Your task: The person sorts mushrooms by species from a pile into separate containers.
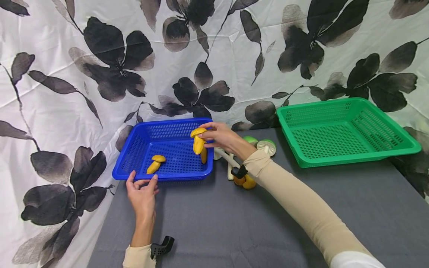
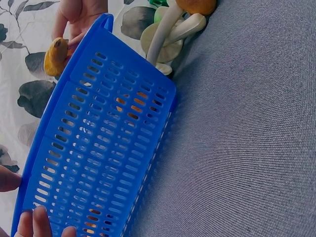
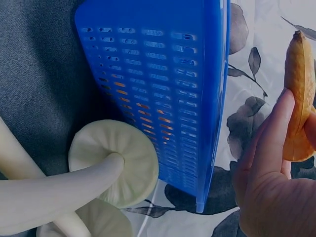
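Note:
In the head view my right hand (image 1: 222, 137) pinches a yellow toy mushroom (image 1: 198, 145) over the right side of the blue basket (image 1: 177, 176). The right wrist view shows the stem of this mushroom (image 3: 297, 84) between thumb and fingers. My left hand (image 1: 142, 195) grips the basket's near rim at its left part, with fingertips (image 2: 42, 222) against the slotted outer wall. Inside the basket, one yellow mushroom (image 1: 155, 165) lies at the left and another (image 1: 203, 155) by the right wall, partly hidden.
Right of the basket lie several mushrooms, partly behind my right arm: green-capped ones (image 1: 267, 147) with white stems and orange-yellow ones (image 1: 249, 182). A green basket (image 1: 348, 162) stands farther right on the grey tablecloth (image 1: 214, 223). A floral curtain (image 1: 234, 56) hangs behind.

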Demonstrator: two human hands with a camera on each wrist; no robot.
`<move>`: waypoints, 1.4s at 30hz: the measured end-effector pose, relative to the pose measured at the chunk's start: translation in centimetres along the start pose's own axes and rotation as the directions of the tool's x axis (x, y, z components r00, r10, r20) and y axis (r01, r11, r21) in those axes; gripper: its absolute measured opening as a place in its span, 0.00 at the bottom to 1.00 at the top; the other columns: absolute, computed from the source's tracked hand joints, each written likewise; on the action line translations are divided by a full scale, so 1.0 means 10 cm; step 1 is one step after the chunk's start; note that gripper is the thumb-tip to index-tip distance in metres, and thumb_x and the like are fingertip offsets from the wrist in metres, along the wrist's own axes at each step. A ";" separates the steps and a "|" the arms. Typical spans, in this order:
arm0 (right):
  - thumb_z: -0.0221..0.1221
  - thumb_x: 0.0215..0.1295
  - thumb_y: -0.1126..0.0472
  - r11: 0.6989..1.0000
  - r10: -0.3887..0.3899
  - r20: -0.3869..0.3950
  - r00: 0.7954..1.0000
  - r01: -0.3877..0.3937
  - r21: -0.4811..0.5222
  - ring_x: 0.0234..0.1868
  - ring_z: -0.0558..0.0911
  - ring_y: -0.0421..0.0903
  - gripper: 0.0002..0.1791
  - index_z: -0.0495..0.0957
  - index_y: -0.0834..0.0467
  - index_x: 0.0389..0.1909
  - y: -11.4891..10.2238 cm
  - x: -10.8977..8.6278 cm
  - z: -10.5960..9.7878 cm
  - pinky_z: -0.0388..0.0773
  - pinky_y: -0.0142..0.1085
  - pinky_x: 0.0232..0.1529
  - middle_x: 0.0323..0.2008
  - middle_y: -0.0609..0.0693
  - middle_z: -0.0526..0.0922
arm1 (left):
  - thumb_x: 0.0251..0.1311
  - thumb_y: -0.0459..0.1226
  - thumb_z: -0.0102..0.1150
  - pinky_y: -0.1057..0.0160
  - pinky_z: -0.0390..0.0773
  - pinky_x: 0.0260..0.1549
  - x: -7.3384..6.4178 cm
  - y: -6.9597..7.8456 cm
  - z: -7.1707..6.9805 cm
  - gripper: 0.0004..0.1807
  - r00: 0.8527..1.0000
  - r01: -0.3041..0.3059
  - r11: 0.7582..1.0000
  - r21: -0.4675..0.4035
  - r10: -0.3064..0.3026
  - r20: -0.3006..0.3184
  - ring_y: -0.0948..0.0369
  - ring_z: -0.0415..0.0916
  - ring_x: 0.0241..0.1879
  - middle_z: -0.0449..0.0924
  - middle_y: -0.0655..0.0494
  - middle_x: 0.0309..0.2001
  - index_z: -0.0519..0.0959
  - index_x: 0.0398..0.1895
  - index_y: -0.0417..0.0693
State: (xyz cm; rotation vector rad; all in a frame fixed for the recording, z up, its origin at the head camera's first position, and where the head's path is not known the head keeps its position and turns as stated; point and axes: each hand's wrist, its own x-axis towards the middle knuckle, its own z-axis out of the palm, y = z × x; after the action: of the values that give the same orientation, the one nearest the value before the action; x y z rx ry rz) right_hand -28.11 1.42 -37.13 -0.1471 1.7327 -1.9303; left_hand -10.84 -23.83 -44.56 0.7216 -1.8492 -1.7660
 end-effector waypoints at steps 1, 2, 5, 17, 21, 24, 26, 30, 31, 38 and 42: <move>0.66 0.68 0.65 1.000 0.000 -0.001 1.000 0.000 0.004 0.51 0.82 0.51 0.24 0.74 0.58 0.64 0.00 0.01 0.01 0.78 0.53 0.62 0.57 0.57 0.81 | 0.60 0.39 0.73 0.66 0.86 0.28 0.00 0.00 0.00 0.45 1.000 0.001 1.000 0.004 -0.001 0.000 0.57 0.82 0.31 0.73 0.51 0.42 0.57 0.77 0.56; 0.65 0.68 0.65 1.000 0.000 -0.002 1.000 0.000 0.006 0.51 0.83 0.51 0.25 0.74 0.58 0.64 0.01 0.02 0.01 0.77 0.53 0.63 0.57 0.58 0.81 | 0.60 0.39 0.73 0.66 0.86 0.28 0.00 -0.01 0.00 0.45 1.000 0.001 1.000 0.006 -0.001 -0.001 0.56 0.82 0.31 0.73 0.51 0.42 0.57 0.77 0.56; 0.66 0.68 0.65 1.000 -0.002 -0.010 1.000 0.002 0.013 0.51 0.83 0.51 0.25 0.73 0.58 0.64 0.01 0.04 0.02 0.77 0.53 0.62 0.57 0.58 0.80 | 0.61 0.39 0.72 0.66 0.86 0.28 -0.01 -0.01 0.00 0.45 1.000 0.000 1.000 0.015 0.000 0.002 0.56 0.82 0.31 0.73 0.51 0.42 0.57 0.77 0.58; 0.64 0.67 0.70 0.998 -0.024 -0.001 1.000 0.024 0.064 0.57 0.81 0.54 0.25 0.73 0.62 0.65 0.01 0.07 0.05 0.78 0.53 0.62 0.60 0.61 0.78 | 0.61 0.39 0.72 0.67 0.86 0.28 -0.01 -0.01 0.00 0.45 1.000 -0.008 1.000 0.017 0.008 0.012 0.60 0.81 0.30 0.72 0.51 0.42 0.56 0.78 0.58; 0.63 0.68 0.70 0.998 -0.033 0.005 0.999 0.032 0.053 0.60 0.79 0.53 0.26 0.72 0.63 0.66 -0.01 0.03 0.01 0.77 0.52 0.63 0.62 0.61 0.76 | 0.61 0.39 0.72 0.66 0.86 0.29 -0.01 -0.01 0.00 0.45 1.000 -0.006 1.000 0.016 0.005 0.009 0.60 0.81 0.29 0.73 0.51 0.42 0.57 0.77 0.58; 0.63 0.69 0.68 0.999 -0.047 0.010 0.999 0.046 0.021 0.60 0.79 0.53 0.26 0.71 0.63 0.67 -0.02 -0.01 -0.05 0.78 0.49 0.62 0.62 0.60 0.76 | 0.61 0.40 0.72 0.66 0.86 0.30 -0.01 -0.01 0.00 0.45 1.000 -0.006 1.000 0.023 0.006 0.000 0.58 0.81 0.31 0.73 0.52 0.42 0.57 0.77 0.56; 0.63 0.70 0.67 0.998 -0.055 0.013 0.998 0.055 0.009 0.60 0.80 0.53 0.26 0.71 0.63 0.67 -0.02 -0.04 -0.10 0.79 0.48 0.62 0.62 0.60 0.76 | 0.61 0.41 0.72 0.65 0.86 0.30 -0.01 -0.01 0.00 0.45 1.000 -0.005 1.000 0.030 0.006 -0.005 0.57 0.81 0.31 0.74 0.52 0.42 0.57 0.77 0.56; 0.64 0.70 0.63 0.998 -0.061 0.019 0.998 0.061 -0.018 0.63 0.78 0.57 0.27 0.71 0.61 0.68 -0.02 -0.11 -0.22 0.79 0.48 0.62 0.63 0.59 0.76 | 0.61 0.41 0.72 0.65 0.86 0.30 -0.01 -0.02 0.00 0.45 1.000 -0.006 0.999 0.038 0.007 -0.012 0.55 0.81 0.32 0.74 0.53 0.42 0.58 0.77 0.55; 0.64 0.70 0.63 0.998 -0.062 0.021 0.998 0.062 -0.024 0.64 0.78 0.57 0.28 0.70 0.61 0.68 -0.01 -0.13 -0.25 0.78 0.49 0.63 0.63 0.59 0.76 | 0.61 0.41 0.72 0.65 0.86 0.30 -0.01 -0.02 0.00 0.45 1.000 -0.007 0.999 0.038 0.007 -0.011 0.56 0.81 0.32 0.74 0.52 0.42 0.58 0.77 0.55; 0.63 0.71 0.61 0.993 -0.060 0.023 0.998 0.062 -0.096 0.64 0.78 0.57 0.29 0.69 0.62 0.70 0.05 -0.29 -0.48 0.76 0.51 0.65 0.66 0.59 0.75 | 0.61 0.40 0.72 0.66 0.86 0.30 0.00 -0.02 0.00 0.45 1.000 -0.010 0.999 0.034 0.011 -0.007 0.62 0.80 0.29 0.73 0.52 0.42 0.57 0.78 0.53; 0.63 0.71 0.61 0.993 -0.060 0.027 0.998 0.062 -0.098 0.66 0.76 0.59 0.29 0.69 0.62 0.69 0.07 -0.40 -0.59 0.74 0.53 0.66 0.66 0.62 0.74 | 0.61 0.39 0.72 0.66 0.86 0.29 0.00 -0.01 0.00 0.45 1.000 -0.002 1.000 0.022 0.003 -0.007 0.60 0.81 0.29 0.73 0.52 0.42 0.57 0.77 0.54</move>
State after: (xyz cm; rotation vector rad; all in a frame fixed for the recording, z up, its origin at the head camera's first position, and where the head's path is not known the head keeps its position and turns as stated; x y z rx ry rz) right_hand -26.96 8.46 -37.76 -0.2611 1.8282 -1.8780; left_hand -10.81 -23.85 -44.61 0.7322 -1.8669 -1.7423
